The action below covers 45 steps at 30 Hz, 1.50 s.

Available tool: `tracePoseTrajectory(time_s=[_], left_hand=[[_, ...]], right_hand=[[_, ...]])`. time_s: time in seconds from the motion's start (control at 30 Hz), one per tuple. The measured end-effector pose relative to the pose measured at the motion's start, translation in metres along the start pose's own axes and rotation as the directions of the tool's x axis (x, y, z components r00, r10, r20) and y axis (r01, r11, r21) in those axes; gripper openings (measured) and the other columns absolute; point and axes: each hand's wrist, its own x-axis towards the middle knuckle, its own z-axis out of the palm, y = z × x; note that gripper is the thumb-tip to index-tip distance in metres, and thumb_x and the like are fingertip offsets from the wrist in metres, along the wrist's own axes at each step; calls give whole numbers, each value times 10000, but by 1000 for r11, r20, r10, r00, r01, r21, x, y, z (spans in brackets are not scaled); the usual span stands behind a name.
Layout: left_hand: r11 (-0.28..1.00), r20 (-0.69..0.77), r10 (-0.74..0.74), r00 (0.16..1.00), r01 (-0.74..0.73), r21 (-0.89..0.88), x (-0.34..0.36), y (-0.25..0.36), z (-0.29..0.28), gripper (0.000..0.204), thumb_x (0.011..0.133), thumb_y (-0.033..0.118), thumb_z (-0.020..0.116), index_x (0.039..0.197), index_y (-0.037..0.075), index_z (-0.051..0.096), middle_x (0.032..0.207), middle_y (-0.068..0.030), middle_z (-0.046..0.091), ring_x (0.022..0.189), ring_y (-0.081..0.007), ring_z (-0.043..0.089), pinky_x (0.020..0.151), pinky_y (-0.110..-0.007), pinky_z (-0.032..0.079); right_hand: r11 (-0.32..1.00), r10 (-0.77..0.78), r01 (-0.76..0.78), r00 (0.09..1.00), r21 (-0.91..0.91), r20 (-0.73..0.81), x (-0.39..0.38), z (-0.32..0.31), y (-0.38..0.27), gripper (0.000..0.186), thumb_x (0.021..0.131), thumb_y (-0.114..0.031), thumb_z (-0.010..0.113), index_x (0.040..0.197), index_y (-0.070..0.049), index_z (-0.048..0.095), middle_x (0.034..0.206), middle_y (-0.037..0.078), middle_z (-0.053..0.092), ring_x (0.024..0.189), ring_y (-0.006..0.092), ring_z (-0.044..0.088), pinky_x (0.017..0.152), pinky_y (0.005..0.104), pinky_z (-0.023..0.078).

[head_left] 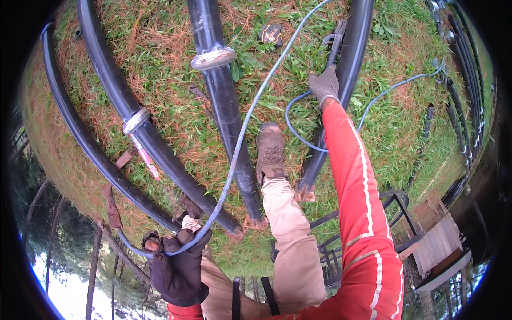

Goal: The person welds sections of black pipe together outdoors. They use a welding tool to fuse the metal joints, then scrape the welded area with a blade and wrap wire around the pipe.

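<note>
Blue cable (pixel 242 132) lies in the gloved left hand (pixel 178 269).

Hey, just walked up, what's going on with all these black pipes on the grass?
Someone in a red top is among the black pipes. The gloved left hand grips a blue hose or cable. The gloved right hand holds a dark tool, type unclear, beside a thick pipe. What looks like a tape measure lies on the grass.
</note>
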Motion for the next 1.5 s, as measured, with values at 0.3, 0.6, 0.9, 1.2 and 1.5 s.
tracePoseTrajectory(time_s=[0.3, 0.6, 0.9, 1.2, 1.5], left_hand=[[999, -64, -43, 997, 45, 31, -11, -24, -11, 298, 1115, 64, 583, 1400, 147, 569, 1358, -173, 747, 1404, -437, 643, 1254, -790, 374], [976, -383, -85, 920, 154, 153, 2, -25, -33, 249, 1051, -38, 615, 1284, 52, 599, 1247, -184, 724, 1266, -401, 716, 1156, -650, 572], [777, -378, -314, 871, 464, 425, 20, -65, -51, 287, 1024, 89, 769, 1297, 11, 729, 1191, -85, 768, 1111, -147, 713, 977, -346, 593], [762, -3, -51, 999, 41, 646, 19, -48, -153, 398, 1089, 168, 708, 1441, -16, 680, 1214, -57, 756, 1119, -157, 732, 995, -311, 594], [649, -169, 146, 975, 35, 760, 239, -149, -242, 484, 1005, 220, 767, 1418, 13, 623, 1065, -65, 710, 938, -151, 690, 821, -338, 559]], right_hand=[[994, 109, -109, 994, -29, 19, 9, 10, 7, 728, 954, -231, 742, 1544, 84, 455, 1204, 336, 767, 1150, 481, 775, 1042, 575, 590], [598, 54, -262, 956, 758, 287, -161, -33, 25, 177, 903, -120, 757, 1026, -21, 677, 812, -10, 602, 645, 125, 581, 603, 335, 565], [624, -698, 435, 684, 649, 213, -383, -100, -75, 323, 850, -68, 788, 1163, -18, 727, 1125, 160, 773, 1076, 324, 731, 911, 407, 566], [770, -390, -66, 738, 635, 551, -435, -81, -99, 140, 963, -62, 808, 1027, -39, 685, 852, -24, 655, 661, 73, 589, 612, 260, 480], [447, -47, -327, 921, 833, 387, -447, -63, -63, 281, 908, -150, 841, 1031, -63, 603, 828, 48, 648, 705, 111, 589, 609, 234, 450]])
